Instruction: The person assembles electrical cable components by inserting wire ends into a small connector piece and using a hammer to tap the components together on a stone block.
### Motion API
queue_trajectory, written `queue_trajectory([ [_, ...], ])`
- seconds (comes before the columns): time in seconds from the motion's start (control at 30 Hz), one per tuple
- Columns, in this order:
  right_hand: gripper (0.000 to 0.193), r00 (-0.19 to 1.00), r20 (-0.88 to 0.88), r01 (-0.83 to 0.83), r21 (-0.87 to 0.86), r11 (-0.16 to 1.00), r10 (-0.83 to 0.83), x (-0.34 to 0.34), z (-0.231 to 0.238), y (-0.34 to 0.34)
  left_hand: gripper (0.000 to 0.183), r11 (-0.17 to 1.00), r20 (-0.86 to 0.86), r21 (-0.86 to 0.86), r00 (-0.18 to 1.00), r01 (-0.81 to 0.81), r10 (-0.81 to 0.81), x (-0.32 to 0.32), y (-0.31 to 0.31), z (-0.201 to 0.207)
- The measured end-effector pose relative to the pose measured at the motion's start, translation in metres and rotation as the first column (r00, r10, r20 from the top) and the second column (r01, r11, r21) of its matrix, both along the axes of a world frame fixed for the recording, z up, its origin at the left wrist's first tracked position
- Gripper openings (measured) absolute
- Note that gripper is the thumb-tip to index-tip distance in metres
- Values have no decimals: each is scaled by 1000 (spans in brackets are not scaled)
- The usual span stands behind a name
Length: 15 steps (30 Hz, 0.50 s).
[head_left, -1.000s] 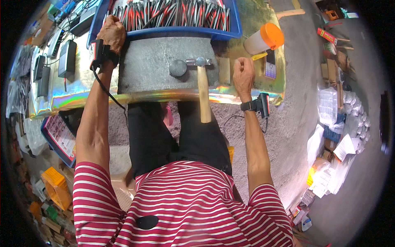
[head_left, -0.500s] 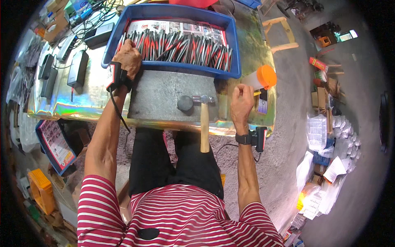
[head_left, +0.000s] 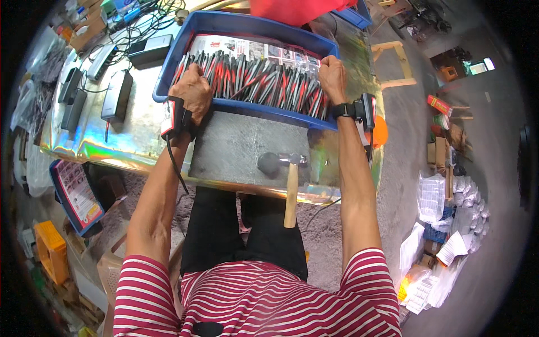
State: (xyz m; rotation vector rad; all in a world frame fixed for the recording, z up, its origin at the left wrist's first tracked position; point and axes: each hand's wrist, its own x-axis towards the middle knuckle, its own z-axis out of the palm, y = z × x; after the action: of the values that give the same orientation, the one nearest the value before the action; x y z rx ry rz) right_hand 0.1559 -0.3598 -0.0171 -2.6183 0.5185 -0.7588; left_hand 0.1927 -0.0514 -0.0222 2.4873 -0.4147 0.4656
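Note:
A blue plastic tray (head_left: 252, 106) lies on the worktable, lined with printed paper. Across it runs a dense row of slim pen-like rods (head_left: 258, 81) in black, grey and red. My left hand (head_left: 192, 92) is closed at the row's left end, over the tray's near side; what its fingers hold is hidden. At the right end, my right hand (head_left: 333, 78) is closed over the tray's right rim, and whatever it grips cannot be made out. A hammer (head_left: 291, 188) with a wooden handle rests on a grey plate (head_left: 230, 146) in front of the tray, touched by neither hand.
Black adapter-like boxes (head_left: 117, 95) and tangled cables (head_left: 120, 42) cover the table's left side. Beside my right wrist, an orange lid (head_left: 380, 132) shows partly. Red material (head_left: 297, 10) lies behind the tray. A wooden frame (head_left: 401, 62) stands at the far right.
My right hand has moved from beside the orange-lidded container up to the tray's right rim. My left hand stays at the row's left end. The whole view has shifted slightly.

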Motion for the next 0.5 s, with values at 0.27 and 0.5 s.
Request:
queue_trajectory([
  [0.27, 22, 912, -389, 135, -19, 991, -132, 28, -11, -3, 13, 1000, -29, 17, 1000, -2, 2, -1, 1, 3],
  [0.5, 24, 921, -318, 230, -19, 973, -224, 27, -5, 4, 13, 1000, -40, 13, 999, -4, 4, 0, 1, 2],
])
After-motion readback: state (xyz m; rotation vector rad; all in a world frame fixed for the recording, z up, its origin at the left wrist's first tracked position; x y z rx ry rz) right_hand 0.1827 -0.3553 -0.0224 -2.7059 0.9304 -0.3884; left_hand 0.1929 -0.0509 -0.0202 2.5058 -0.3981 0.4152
